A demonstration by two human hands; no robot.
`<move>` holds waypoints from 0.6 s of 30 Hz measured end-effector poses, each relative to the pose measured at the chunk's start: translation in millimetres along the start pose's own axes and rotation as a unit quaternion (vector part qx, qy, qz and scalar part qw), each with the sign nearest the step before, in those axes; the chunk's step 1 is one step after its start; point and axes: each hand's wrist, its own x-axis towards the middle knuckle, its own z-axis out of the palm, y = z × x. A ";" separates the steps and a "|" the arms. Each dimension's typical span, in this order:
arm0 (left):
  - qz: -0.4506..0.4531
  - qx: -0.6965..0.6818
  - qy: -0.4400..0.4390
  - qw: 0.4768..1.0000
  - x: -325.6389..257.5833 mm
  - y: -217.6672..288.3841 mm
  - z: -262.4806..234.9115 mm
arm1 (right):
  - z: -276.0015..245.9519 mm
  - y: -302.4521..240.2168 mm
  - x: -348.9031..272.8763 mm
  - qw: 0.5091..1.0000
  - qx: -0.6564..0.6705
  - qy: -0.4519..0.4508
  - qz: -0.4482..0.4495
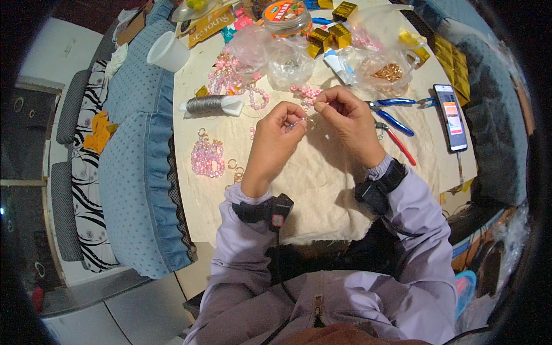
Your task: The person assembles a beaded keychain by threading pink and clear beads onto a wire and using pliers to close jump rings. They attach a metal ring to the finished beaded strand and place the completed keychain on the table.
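Note:
Over the cloth (322, 201), my left hand (279, 141) is closed in a pinch on a few small, shiny, pale bluish beads (297, 123). My right hand (348, 118) is close beside it, thumb and forefinger pressed together; whatever they pinch is too small to make out. Pink bead clusters (305, 95) lie just beyond the hands. Left of my left hand is a bundle of pink and lilac beaded loops (208, 160) with gold-coloured clasps. Several gold-coloured rings (234, 168) lie between that bundle and my left wrist.
A spool of grey wire or thread (207, 104) lies at the left. Blue-handled pliers (395, 122), red-handled pliers (403, 145) and a lit phone (450, 118) are at the right. Plastic bags (287, 66), a round tub (286, 26) and gold boxes (319, 40) crowd the far side.

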 end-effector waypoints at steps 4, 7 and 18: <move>0.020 0.035 0.004 0.999 0.0 -1.5 -0.5 | 0.7 0.6 -0.1 1.000 0.005 -0.002 0.008; 0.033 0.056 0.001 0.998 1.3 -3.6 -1.5 | 1.7 1.7 -0.3 1.000 -0.001 0.003 -0.002; -0.069 -0.162 -0.116 0.978 0.4 -2.7 -13.4 | -1.5 3.6 0.3 0.996 -0.074 0.012 -0.045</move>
